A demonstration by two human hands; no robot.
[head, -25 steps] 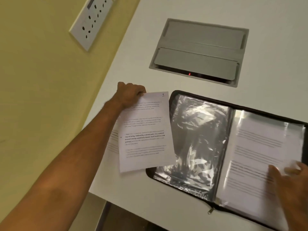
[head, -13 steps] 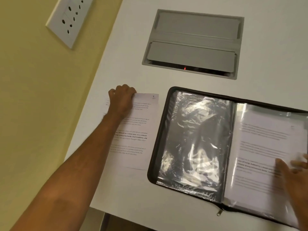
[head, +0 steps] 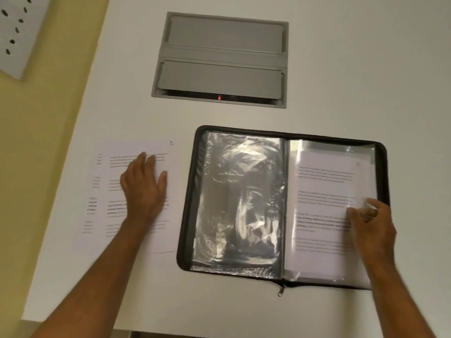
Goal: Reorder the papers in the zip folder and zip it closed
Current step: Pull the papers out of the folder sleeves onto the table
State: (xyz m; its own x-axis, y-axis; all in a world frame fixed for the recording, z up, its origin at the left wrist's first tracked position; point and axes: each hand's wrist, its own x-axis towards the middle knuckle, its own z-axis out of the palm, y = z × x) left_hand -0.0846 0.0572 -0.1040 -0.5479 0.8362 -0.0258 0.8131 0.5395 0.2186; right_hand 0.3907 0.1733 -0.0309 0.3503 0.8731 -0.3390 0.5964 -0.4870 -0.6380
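A black zip folder (head: 190,191) lies open on the white table. Its left half shows an empty clear sleeve (head: 239,203); its right half holds a printed page (head: 324,191) in a sleeve. The zipper pull (head: 280,292) hangs at the front edge by the spine. To the folder's left lie loose printed papers (head: 117,167), stacked and slightly offset. My left hand (head: 144,189) rests flat on them with straight fingers. My right hand (head: 371,223) pinches the right edge of the page in the folder's right half.
A grey hatch (head: 222,59) with a small red light is set into the table behind the folder. A yellow wall with a white socket plate (head: 14,32) runs along the left. The table's front edge lies near the bottom of the view.
My left hand set the sheet down on the loose papers, let go of its top corner, and now lies flat on it. My right hand moved up to the page's right edge.
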